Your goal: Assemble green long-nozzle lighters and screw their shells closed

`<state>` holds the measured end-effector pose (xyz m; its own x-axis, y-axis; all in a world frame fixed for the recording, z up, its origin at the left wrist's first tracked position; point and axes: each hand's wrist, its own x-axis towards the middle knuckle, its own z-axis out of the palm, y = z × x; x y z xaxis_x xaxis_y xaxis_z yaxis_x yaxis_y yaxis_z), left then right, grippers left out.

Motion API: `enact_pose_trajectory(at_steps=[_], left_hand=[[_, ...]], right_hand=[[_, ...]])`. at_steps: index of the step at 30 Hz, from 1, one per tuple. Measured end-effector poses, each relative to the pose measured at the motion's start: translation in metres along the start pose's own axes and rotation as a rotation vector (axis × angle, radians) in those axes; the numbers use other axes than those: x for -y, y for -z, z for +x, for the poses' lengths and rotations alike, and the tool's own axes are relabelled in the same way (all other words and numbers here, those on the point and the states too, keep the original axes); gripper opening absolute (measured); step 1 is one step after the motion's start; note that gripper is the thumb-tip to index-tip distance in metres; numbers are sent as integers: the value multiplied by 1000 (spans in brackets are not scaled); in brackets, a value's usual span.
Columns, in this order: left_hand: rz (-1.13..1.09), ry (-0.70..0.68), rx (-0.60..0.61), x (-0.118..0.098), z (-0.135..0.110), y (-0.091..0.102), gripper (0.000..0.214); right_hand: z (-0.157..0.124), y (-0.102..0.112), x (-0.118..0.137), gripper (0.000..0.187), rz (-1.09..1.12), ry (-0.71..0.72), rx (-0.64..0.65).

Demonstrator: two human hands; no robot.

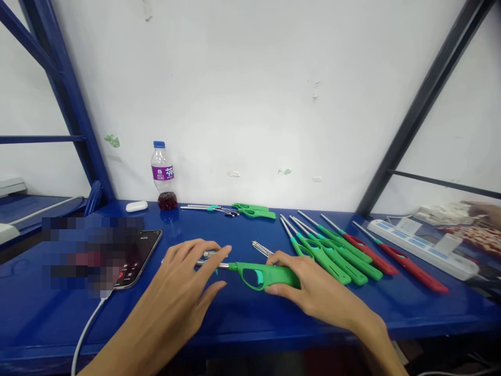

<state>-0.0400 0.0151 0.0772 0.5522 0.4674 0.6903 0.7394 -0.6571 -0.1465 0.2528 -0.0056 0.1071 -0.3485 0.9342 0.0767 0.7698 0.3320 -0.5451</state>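
A green stick lighter [279,274] lies level above the blue table, its metal tube pointing left and a teal trigger inside its loop. My right hand [317,286] grips the handle between thumb and fingers. Around the tube, my left hand [180,287] has its thumb and fingers apart; the tube runs behind its index finger, and contact is unclear. Small metal parts [261,249] lie just beyond my right hand. Fanned out to the right are several green lighters [326,261] and two red lighters [417,269]. Farther back sit metal rods [211,208] and green casings [256,212].
At the left are a phone [143,256] with a white cable [88,326], a white case [136,207] and a drink bottle [163,180]. A white power strip [422,248] lies right, by the dark post [415,120]. Another person's hand [485,210] shows far right.
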Motion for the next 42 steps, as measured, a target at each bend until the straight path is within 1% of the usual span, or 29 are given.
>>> enact_pose_trajectory(at_steps=[2,4,6,9,13,19,23,25,28,33,37,42], left_hand=[[78,1,-34,8,0,5,39],[129,-19,-53,15,1,5,35],[118,-67,-46,17,3,3,29],[36,-129,-30,9,5,3,31],[-2,-109,-65,-4,4,10,43],[-49,-110,-80,-8,5,20,41],[-49,-98,-95,-8,4,20,36],[-43,-99,-133,-9,3,22,30],[-31,-99,-166,-12,3,27,26],[-86,-76,-138,-12,3,28,26],[-131,-59,-160,-12,3,25,32],[-130,-89,-189,-17,8,27,32]], right_hand=[[-3,5,-3,33,-22,-26,-29],[-5,7,-4,34,-32,-32,-55],[-5,6,-2,36,-28,-21,-74],[-5,2,7,35,-15,33,-88],[-6,-2,15,36,2,135,-138],[-12,-3,16,41,25,195,-192],[-12,0,26,38,13,228,-194],[-14,3,31,36,-12,243,-193],[-17,2,32,36,-49,253,-219],[-23,-6,26,40,-91,232,-224],[-24,-5,30,40,-51,204,-222],[-22,1,32,34,23,196,-180]])
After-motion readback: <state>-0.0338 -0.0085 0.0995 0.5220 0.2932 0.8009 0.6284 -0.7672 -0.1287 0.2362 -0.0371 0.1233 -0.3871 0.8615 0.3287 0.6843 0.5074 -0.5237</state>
